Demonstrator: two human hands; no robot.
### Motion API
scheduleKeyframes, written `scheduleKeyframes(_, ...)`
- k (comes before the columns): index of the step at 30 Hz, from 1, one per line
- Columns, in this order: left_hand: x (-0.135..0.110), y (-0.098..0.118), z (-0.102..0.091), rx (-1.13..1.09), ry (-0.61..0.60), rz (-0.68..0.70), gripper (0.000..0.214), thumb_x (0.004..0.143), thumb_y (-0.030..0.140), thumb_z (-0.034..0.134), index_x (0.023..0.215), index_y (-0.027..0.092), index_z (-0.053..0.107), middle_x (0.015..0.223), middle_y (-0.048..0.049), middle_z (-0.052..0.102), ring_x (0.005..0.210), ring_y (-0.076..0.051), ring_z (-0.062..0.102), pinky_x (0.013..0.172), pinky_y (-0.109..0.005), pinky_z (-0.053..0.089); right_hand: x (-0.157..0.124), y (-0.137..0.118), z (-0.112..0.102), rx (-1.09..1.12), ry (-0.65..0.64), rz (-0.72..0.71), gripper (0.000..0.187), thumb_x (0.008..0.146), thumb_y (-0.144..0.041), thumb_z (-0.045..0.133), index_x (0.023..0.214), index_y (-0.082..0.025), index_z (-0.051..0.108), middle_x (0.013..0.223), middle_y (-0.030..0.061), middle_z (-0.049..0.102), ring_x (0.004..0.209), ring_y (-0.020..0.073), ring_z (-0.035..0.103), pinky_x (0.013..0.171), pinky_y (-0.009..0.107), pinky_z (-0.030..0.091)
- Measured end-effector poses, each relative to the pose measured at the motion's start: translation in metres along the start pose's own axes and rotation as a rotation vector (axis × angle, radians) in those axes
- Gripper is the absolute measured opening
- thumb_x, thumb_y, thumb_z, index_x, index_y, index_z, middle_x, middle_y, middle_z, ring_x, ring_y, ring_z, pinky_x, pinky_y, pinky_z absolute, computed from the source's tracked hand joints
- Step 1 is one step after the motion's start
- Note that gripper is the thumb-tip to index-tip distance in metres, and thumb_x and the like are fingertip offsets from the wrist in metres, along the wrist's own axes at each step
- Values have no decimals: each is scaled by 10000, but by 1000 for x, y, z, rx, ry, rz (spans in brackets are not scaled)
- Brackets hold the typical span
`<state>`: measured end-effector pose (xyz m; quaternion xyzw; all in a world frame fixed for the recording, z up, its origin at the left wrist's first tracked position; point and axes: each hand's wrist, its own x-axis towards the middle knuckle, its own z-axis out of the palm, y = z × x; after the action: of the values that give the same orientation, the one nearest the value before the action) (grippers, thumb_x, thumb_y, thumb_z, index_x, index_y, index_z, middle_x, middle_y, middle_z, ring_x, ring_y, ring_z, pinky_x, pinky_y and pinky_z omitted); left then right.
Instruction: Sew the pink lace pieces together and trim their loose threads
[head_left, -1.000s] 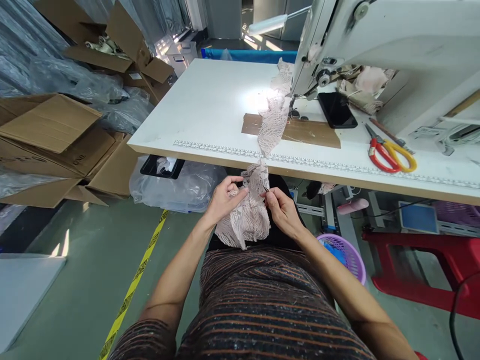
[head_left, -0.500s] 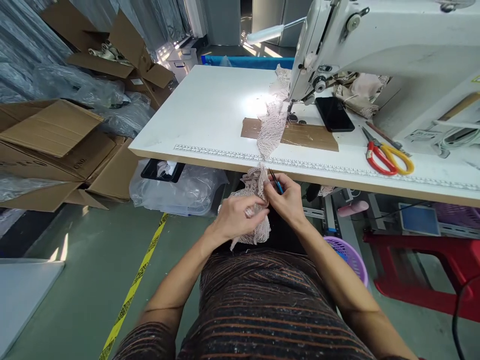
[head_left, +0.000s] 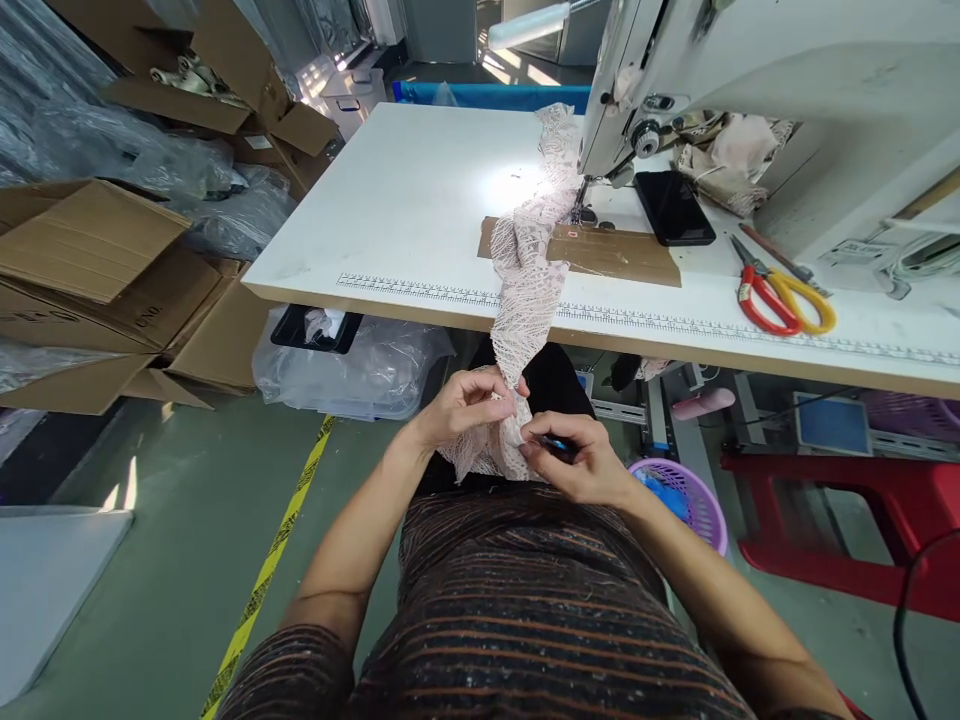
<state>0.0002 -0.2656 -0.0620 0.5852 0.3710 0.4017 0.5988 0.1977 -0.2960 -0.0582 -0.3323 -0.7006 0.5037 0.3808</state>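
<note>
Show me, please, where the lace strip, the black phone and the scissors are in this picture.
Lace strip (head_left: 529,285), head view: its middle stretch.
Black phone (head_left: 675,208), head view: its screen.
Scissors (head_left: 770,281), head view: the handles, near the pivot.

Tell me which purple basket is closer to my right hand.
The round purple basket holding blue material, just beyond your right forearm, is closer to your right hand. The other purple basket sits farther right, above the red stool in the picture.

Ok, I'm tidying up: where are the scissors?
At right in the head view, the scissors lie on the table, right of the phone and nearer the front edge.
</note>
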Motion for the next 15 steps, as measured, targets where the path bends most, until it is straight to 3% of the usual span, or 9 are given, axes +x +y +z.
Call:
scheduleKeyframes(4,-8,6,-4,128,68,-84,322,770,476,784,767,156,754,783,-55,717,716,-156,615,696,-266,475,7,15,-8,-24,10,123,339,937,-481,566,828,-175,666,706,-1,603,617,117,496,600,253,410)
scheduleKeyframes(8,-15,6,-7,219,116,-120,316,818,439,749,910,140,788,910,-89,766,769,-171,651,685,-251,483,18,26,-6,-59,-22,216,609,1005,-632,325,718,-174,606,637,-13,529,566,110,438,584,265,359)
scheduleKeyframes(15,-19,2,-10,225,155,-116,251,840,374,715,874,136,788,842,-68,752,711,-149,622,646,-240,454,37,24,2,-113,-52,126,607,993,-668,317,675,-193,522,605,-21,488,586,118,429,599,265,350)
